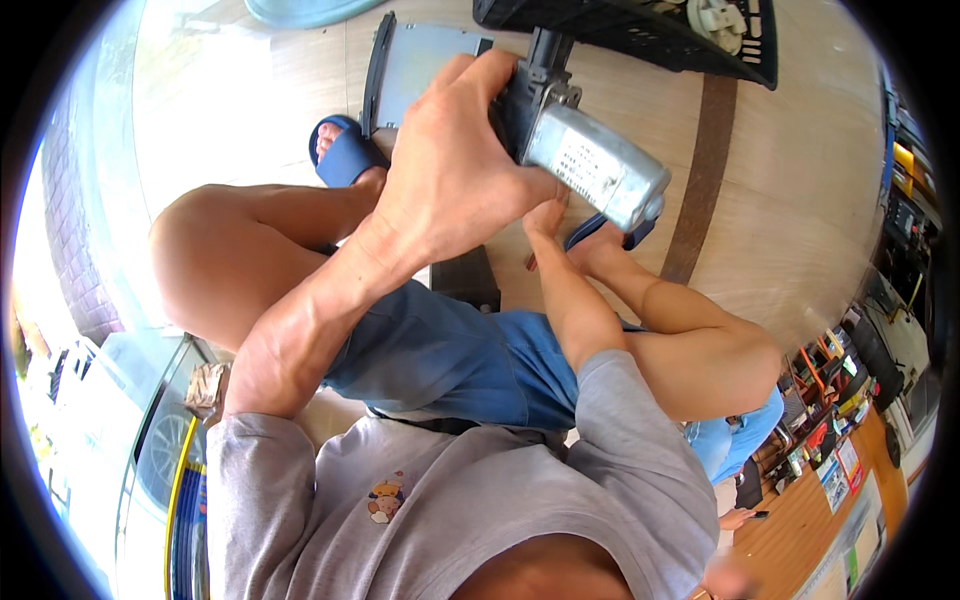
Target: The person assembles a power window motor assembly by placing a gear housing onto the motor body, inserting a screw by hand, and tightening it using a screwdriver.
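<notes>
My left hand (455, 160) is raised over the floor, its fingers and thumb wrapped round a geared electric motor. The electric motor (598, 165) has a silver cylindrical can with a white label, joined to a black housing, and it tilts down to the right. My right hand (546, 214) sits lower, just under the motor's can. Its fingers are mostly hidden behind my left hand and the motor, so what they hold does not show. Between my legs is a black box-shaped thing (466, 278), partly covered by my left wrist and shorts.
A flat silver metal unit (425, 65) with a black edge lies on the tiled floor. Beyond the motor stands a black plastic crate (640, 35) with white parts inside. A blue basin (310, 8) is at the top. Cluttered shelves (825, 400) and another person (740, 520) are at right.
</notes>
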`<control>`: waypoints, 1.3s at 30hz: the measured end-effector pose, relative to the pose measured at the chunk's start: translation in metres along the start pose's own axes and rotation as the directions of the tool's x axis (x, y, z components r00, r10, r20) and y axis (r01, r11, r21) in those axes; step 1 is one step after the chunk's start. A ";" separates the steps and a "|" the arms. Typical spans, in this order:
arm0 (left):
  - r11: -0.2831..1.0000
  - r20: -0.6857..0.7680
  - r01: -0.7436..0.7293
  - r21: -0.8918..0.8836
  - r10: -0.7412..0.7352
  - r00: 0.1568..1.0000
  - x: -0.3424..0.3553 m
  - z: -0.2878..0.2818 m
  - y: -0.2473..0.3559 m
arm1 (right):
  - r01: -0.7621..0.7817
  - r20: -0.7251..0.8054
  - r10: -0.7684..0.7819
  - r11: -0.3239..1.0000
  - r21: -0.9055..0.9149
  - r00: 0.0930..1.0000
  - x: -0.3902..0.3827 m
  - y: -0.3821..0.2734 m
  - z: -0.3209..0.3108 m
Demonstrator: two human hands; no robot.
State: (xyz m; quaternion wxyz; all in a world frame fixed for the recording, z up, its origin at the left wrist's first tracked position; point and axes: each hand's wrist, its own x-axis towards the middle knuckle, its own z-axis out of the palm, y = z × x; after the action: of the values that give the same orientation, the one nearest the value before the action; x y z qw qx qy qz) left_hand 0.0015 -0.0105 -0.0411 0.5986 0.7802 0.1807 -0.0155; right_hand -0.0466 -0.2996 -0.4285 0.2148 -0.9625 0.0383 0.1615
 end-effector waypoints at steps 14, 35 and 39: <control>0.883 0.188 -0.057 -0.465 0.162 0.969 -0.018 0.011 0.034 | 0.424 0.395 -0.546 0.832 0.359 0.739 -0.026 -0.224 -0.360; 0.960 0.157 -0.191 -0.202 0.224 0.962 -0.021 0.029 0.033 | 0.735 -0.087 -0.815 0.464 0.495 0.573 -0.036 -0.264 -0.420; 0.963 0.195 -0.177 -0.203 0.217 0.956 -0.020 0.028 0.034 | 0.720 -0.101 -0.812 0.443 0.535 0.575 -0.034 -0.262 -0.417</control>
State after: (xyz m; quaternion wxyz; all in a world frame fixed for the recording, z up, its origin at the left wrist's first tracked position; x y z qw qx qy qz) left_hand -0.0015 -0.0496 -0.0130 0.6824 0.7297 0.0364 -0.0232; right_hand 0.0811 -0.2400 0.0447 0.5184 -0.7588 -0.3783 0.1110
